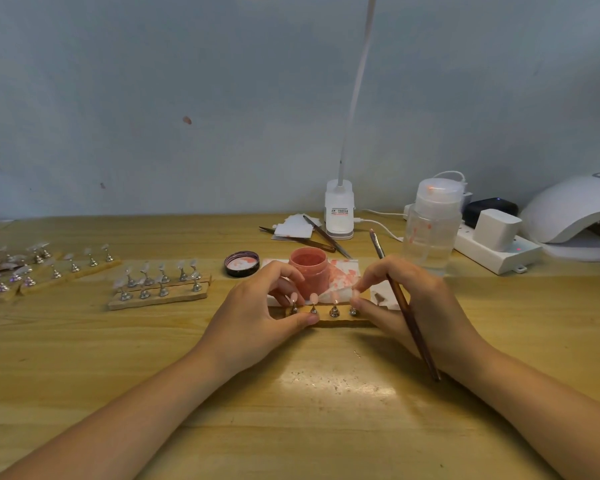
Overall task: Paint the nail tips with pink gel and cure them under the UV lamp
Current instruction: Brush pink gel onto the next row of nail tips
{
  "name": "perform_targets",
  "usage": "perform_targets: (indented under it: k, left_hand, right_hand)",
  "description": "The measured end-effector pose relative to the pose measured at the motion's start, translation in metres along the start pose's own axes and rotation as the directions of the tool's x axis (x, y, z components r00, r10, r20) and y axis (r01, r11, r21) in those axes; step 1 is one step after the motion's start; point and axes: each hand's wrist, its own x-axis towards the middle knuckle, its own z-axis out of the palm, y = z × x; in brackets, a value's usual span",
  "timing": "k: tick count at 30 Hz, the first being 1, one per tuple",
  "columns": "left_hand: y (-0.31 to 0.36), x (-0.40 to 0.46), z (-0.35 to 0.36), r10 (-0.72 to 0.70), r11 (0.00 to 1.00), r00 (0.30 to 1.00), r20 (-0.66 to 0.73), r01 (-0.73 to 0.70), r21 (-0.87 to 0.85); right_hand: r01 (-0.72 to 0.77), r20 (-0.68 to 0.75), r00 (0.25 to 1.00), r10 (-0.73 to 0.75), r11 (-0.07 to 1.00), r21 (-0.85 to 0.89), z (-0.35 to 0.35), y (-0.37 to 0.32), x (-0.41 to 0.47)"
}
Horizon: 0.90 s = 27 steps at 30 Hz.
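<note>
The UV lamp [575, 209] runs off the right edge, its opening's contents too dark to tell. The left hand [257, 313] hides the wooden strip's [340, 321] left end. Far-left nail stands [14, 271] are blurred.

Bare wooden table [291, 410] lies open in front of the wooden strip [340, 318], between the two forearms. Behind the strip the way is crowded: the open pink gel jar [308, 268] stands just behind it on stained paper [343, 271], its lid [241, 264] beside. To the left, more strips of nail stands [160, 285] block a sweep. Toward the UV lamp [575, 209] (far right) a clear bottle [432, 226] and power strip [499, 252] stand between.
</note>
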Motion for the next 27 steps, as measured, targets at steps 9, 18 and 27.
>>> perform_targets:
  k: [9, 18, 27]
  left_hand:
    - [-0.002, 0.001, 0.0, -0.022, 0.999, 1.0, 0.007, 0.023, -0.039]
    - [-0.005, 0.001, 0.0, -0.041, 0.998, 0.999, 0.005, 0.041, -0.049]
    - [-0.004, 0.0, -0.001, -0.032, 0.999, 0.999, 0.013, 0.032, -0.037]
  right_hand:
    - [-0.078, 0.082, 0.994, 0.074, 0.996, 0.043, -0.011, 0.0, 0.001]
    - [-0.171, 0.22, 0.968, 0.125, 0.964, 0.203, -0.024, 0.009, 0.0]
    - [-0.173, 0.212, 0.97, 0.117, 0.948, 0.268, -0.02, 0.008, -0.001]
